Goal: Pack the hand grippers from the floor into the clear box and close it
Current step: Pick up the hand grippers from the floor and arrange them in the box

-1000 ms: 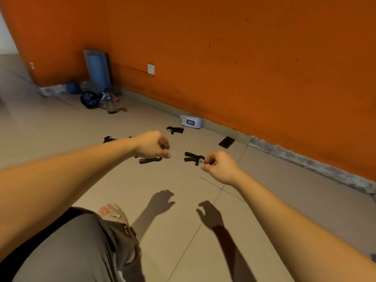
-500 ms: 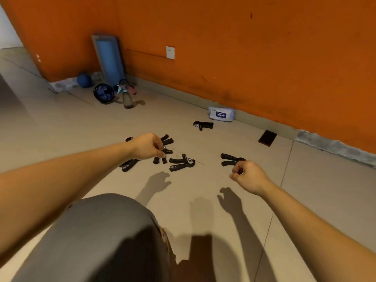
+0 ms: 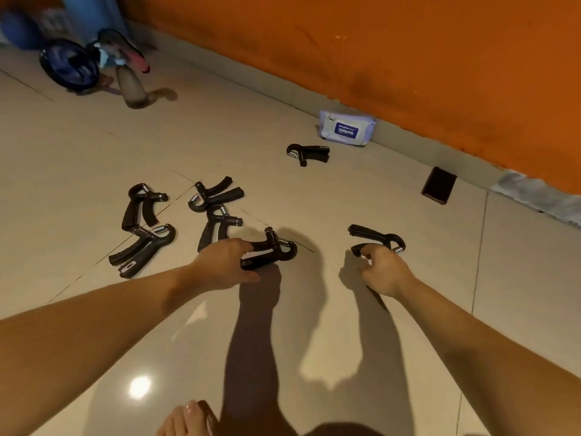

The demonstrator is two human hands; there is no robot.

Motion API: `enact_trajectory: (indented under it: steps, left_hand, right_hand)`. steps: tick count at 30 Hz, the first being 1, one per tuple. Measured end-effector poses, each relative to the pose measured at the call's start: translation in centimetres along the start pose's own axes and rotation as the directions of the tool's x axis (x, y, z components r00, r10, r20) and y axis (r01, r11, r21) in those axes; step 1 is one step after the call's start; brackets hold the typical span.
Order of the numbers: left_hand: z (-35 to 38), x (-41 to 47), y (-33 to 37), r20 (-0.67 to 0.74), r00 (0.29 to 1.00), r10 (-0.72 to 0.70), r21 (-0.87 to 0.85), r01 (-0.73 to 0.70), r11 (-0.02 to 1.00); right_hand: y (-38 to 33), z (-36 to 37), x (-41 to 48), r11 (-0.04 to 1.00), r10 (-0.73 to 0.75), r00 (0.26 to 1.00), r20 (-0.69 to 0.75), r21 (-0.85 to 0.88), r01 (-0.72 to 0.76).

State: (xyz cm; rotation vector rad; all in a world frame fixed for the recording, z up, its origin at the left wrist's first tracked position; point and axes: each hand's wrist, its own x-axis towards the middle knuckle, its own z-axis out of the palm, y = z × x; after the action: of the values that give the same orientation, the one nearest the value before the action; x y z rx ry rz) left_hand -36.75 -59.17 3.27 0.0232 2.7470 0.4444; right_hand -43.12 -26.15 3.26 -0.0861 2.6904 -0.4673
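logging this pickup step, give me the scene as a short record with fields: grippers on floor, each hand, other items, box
hand grippers in view: seven, all black, on the tiled floor
left hand: grip closing on a hand gripper lying on the floor
right hand: fingers on the lower handle of another hand gripper
lone hand gripper: apart from the rest, near the wall
other items: wet wipes pack, dark phone, grey bottle
clear box: not in view
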Motion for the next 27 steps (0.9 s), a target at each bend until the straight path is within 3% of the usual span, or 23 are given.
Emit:
enact_trajectory:
  steps: [8,12,15,19,22,27]
  left_hand:
    - [5.4,8.2,-0.7,-0.118,0.993,0.028,0.113,-0.015,0.994]
    - [6.6,9.2,-1.0,-0.228,0.973,0.033,0.019,-0.030,0.999]
    - [6.9,9.4,-0.7,-0.269,0.963,0.014,-0.041,-0.026,0.999]
    - [7.3,9.9,0.0,-0.285,0.957,0.052,-0.056,-0.071,0.996]
    - [7.1,9.9,0.7,-0.290,0.955,0.059,-0.071,-0.083,0.994]
    - [7.1,8.1,2.1,-0.285,0.955,0.085,-0.147,-0.131,0.980]
  right_hand:
    - [2.8,1.3,11.7,0.987,0.059,0.995,0.076,-0.156,-0.047]
    - [3.2,1.8,13.5,0.969,0.051,0.997,0.054,-0.245,-0.036]
    - [3.7,3.0,11.9,0.944,-0.103,0.994,-0.043,-0.320,0.084]
    - [4.5,5.9,7.0,0.794,-0.318,0.947,-0.047,-0.559,0.239]
    - [5.1,7.6,2.9,0.804,-0.365,0.926,-0.096,-0.534,0.262]
    - [6.0,9.3,-1.2,0.915,-0.221,0.932,-0.286,-0.391,0.097]
